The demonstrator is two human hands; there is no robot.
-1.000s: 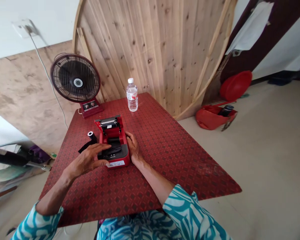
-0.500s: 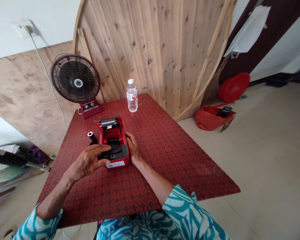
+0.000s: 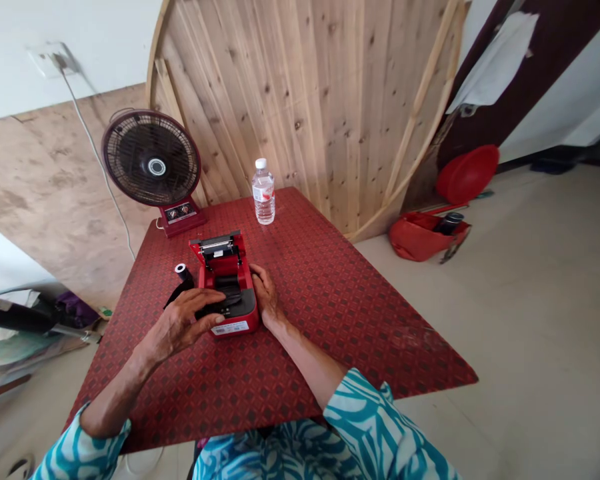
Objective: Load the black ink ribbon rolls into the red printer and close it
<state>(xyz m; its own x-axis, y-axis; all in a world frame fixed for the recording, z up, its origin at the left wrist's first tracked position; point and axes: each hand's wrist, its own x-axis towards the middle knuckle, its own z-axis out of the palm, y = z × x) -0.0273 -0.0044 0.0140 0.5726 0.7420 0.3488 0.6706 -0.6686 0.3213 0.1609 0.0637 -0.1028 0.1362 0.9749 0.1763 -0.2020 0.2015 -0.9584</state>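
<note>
Red-patterned tabletop (image 3: 340, 320) under printer (image 3: 224, 261), fan (image 3: 153, 159), bottle (image 3: 264, 195)

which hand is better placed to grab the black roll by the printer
Left, probably: the left hand is beside the black roll, on its side of the open red printer, while the right hand rests against the printer's other side, with the printer between it and the roll.

We find the interior of the open label printer (image 3: 243, 283) partly hidden by the left grip (image 3: 183, 323), and we cannot tell whether its fingers (image 3: 205, 310) hold the black part inside. The black strip (image 3: 177, 295) passes behind the left grip, so we cannot trace its end. The right grip (image 3: 265, 295) hides part of the printer's right wall. The print on the front sticker (image 3: 230, 327) is too small to read. The bottom edge cuts off the teal-patterned sleeves (image 3: 380, 427).
</note>
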